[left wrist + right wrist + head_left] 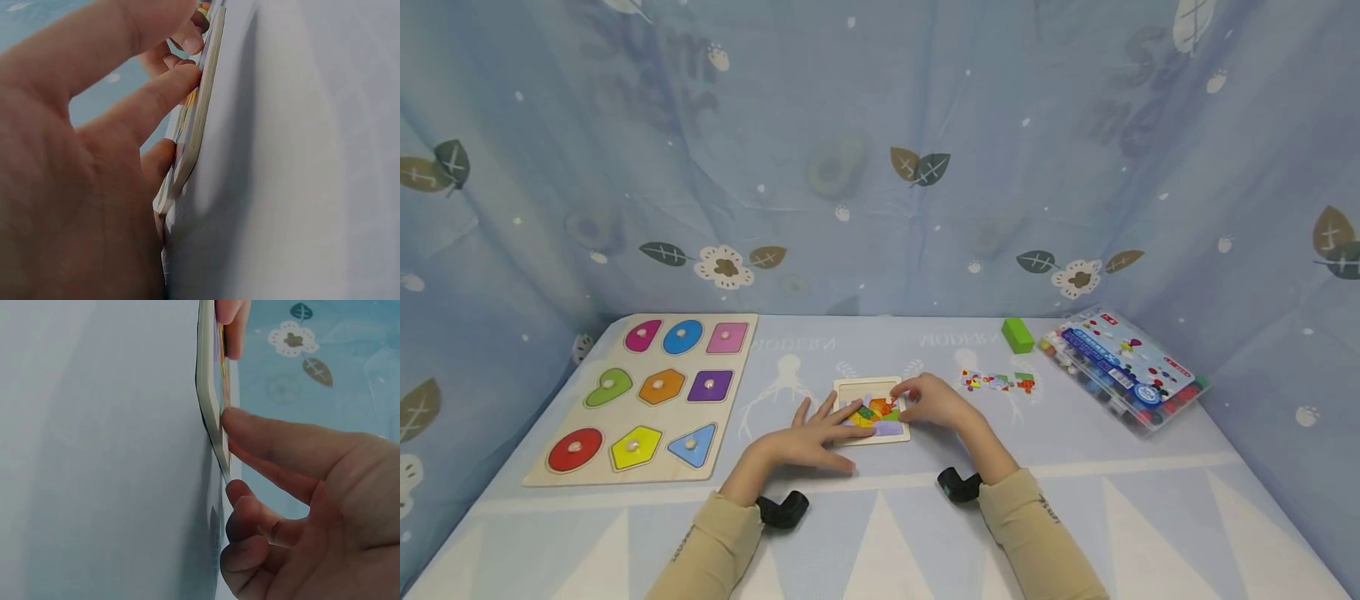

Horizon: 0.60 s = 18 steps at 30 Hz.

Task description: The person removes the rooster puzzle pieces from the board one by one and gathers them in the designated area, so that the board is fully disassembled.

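A small wooden jigsaw puzzle (891, 437) with a pale frame lies on the table in front of me, its picture partly filled with orange, green and purple pieces. My left hand (808, 440) is spread over the left side, with straight fingers resting on the picture; in the left wrist view its fingertips touch the puzzle face. At the right edge, my right hand (936, 402) bends its thumb and index finger around a puzzle piece (895, 412), mostly hidden by the fingers. The right wrist view shows the thumb (250, 428) against the board and the other fingers curled.
Loose puzzle pieces (997, 382) lie in a row to the right. Behind them stands a green block (1018, 335), beside a clear case of colourful pens (1123, 367). A wooden shape board (658, 425) with knobbed pieces lies left. A blue curtain (880, 167) hangs behind the table.
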Available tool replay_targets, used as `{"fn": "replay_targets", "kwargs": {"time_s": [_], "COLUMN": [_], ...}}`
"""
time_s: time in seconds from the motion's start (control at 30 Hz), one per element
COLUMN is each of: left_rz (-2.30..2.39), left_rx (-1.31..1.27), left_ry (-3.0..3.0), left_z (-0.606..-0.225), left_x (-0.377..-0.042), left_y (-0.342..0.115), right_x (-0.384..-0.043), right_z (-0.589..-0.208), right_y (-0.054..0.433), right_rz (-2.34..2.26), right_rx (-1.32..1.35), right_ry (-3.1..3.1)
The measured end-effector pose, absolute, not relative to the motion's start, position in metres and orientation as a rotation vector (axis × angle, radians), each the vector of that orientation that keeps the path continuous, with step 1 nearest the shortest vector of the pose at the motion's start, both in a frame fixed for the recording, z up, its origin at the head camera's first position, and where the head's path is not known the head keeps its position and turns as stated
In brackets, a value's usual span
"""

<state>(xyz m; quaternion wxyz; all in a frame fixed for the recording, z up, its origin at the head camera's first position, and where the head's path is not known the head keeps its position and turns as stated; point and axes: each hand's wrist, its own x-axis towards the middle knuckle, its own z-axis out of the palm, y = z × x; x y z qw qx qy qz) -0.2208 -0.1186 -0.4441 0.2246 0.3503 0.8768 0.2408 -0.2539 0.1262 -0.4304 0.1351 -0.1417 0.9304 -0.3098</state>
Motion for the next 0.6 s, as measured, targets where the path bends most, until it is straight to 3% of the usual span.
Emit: {"fn": "replay_targets", "kwargs": {"time_s": [0.6], "left_rz": [0.67], "left_rx": [0.958], "left_ry": [2.446], "left_z": [-0.4456], "left_x": [-0.2204], "left_y": [-0.1167], "right_x": [-0.2544], "right_z": [-0.4307], "right_y": [0.1216], "right_rz": [-0.978], "right_rx": [-0.476], "right_ry": [2.698]}}
